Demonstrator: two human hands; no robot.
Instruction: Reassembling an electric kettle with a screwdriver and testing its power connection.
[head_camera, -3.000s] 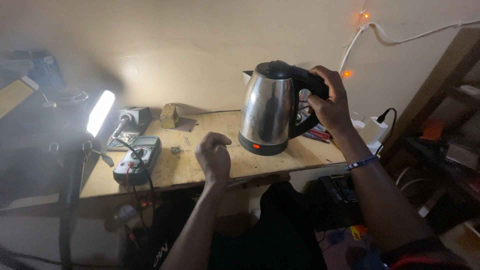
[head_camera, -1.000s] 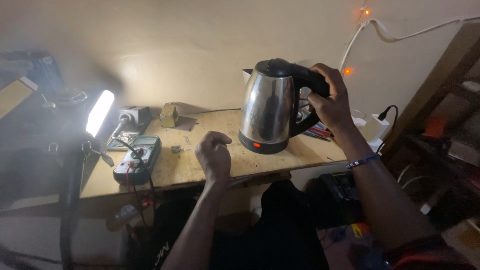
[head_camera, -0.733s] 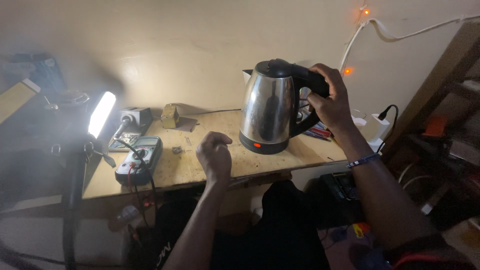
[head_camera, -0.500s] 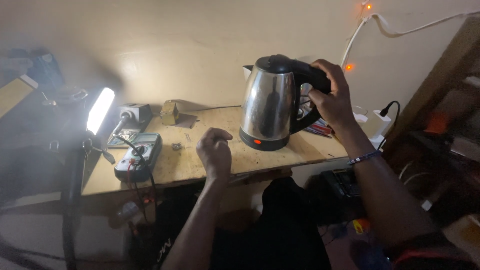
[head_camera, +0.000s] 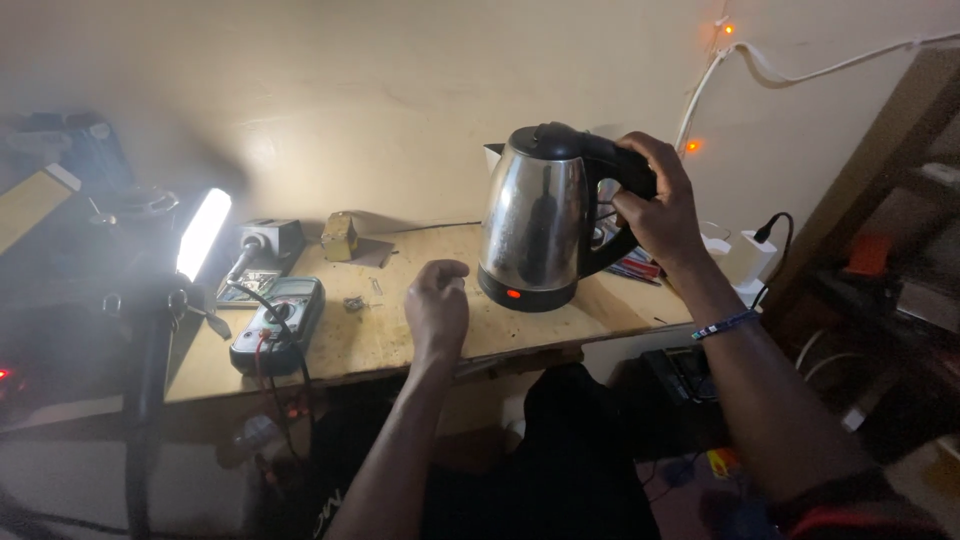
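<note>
A steel electric kettle (head_camera: 530, 225) with a black lid and handle stands at the right end of a wooden bench (head_camera: 400, 335), a red light glowing on its base. My right hand (head_camera: 655, 200) is closed around the kettle's black handle. Resting on the bench a little left of the kettle, my left hand (head_camera: 437, 305) is curled into a loose fist with nothing in it.
A green multimeter (head_camera: 280, 322) with red and black leads lies at the bench's left. Behind it stand a small grey box (head_camera: 268, 245) and a bright lamp (head_camera: 203, 232). A brass block (head_camera: 340, 236) sits by the wall. White chargers (head_camera: 745, 255) are plugged in at right.
The view has shifted slightly; both hands and the kettle stay as they were.
</note>
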